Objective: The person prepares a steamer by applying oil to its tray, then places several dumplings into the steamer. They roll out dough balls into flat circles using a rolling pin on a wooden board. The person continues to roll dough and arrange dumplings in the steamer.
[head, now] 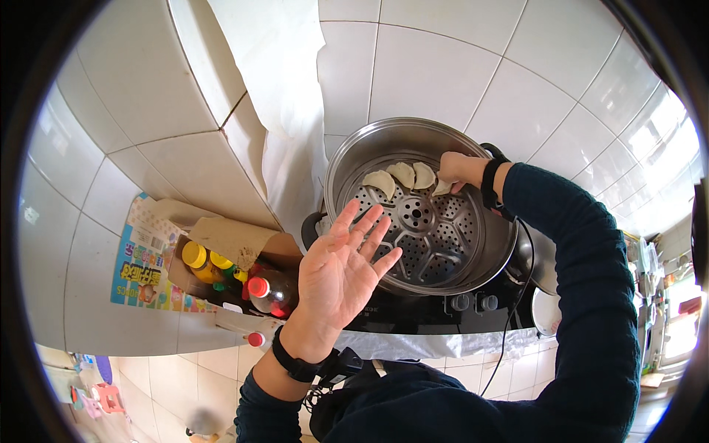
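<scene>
A wide stainless steel steamer pot (354, 145) stands on the stove, its perforated steamer plate (416, 214) showing inside. Three pale folded dumplings lie in a curved row along the plate's far side: a left dumpling (380, 183), a middle dumpling (402, 174) and a right dumpling (424, 176). Beside them, my right hand (455, 169) grips a further dumpling (441, 188) low at the plate; whether it rests there is hard to tell. My left hand (346, 271) hangs over the pot's near left rim, palm up, fingers spread and holding nothing.
Left of the pot, a cardboard box (221, 230) holds several bottles, including a red-capped one (271, 293). The black gas stove (410, 315) has two knobs near its front edge. A dark cable (518, 304) runs down past the pot's right side. White tiled walls (437, 72) rise behind.
</scene>
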The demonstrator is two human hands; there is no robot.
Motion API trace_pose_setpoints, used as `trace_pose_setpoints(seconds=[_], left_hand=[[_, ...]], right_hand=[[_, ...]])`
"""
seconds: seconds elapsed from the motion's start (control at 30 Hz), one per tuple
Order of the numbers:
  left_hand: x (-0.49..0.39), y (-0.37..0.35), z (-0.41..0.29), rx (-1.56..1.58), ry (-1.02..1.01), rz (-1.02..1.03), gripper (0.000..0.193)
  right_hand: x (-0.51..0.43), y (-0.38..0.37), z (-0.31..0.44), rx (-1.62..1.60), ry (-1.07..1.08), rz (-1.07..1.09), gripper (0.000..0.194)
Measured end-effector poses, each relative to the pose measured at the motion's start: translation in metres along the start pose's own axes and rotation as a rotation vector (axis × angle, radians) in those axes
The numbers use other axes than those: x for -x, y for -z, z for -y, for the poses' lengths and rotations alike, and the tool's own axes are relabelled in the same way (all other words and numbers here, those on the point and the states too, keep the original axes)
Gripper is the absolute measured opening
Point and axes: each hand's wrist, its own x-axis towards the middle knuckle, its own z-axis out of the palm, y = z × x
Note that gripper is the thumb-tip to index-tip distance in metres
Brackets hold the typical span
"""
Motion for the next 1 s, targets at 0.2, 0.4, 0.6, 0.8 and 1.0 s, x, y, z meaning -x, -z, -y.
trace_pose_setpoints(seconds=[0.2, 0.4, 0.6, 0.8, 1.0], left_hand=[[0.0, 0.002, -0.002, 0.027, 0.004, 0.007, 0.065], [0.002, -0.001, -0.003, 0.004, -0.009, -0.012, 0.058], [0.002, -0.023, 0.024, -0.003, 0.114, 0.128, 0.059], [0.008, -0.069, 0.107, -0.052, 0.299, 0.215, 0.057], [0.031, -0.129, 0.264, -0.167, 0.512, 0.288, 0.056]], right_hand=[[-0.043, -0.01, -0.017, 0.1, 0.056, 0.112, 0.013], [-0.015, 0.02, -0.02, 0.932, 0.641, 0.077, 0.015], [0.095, 0.056, -0.019, 0.164, 0.462, -0.086, 0.02], [0.255, 0.05, -0.08, -0.508, 0.289, -0.159, 0.03], [0.386, 0.007, -0.259, -0.613, 0.111, -0.331, 0.032]])
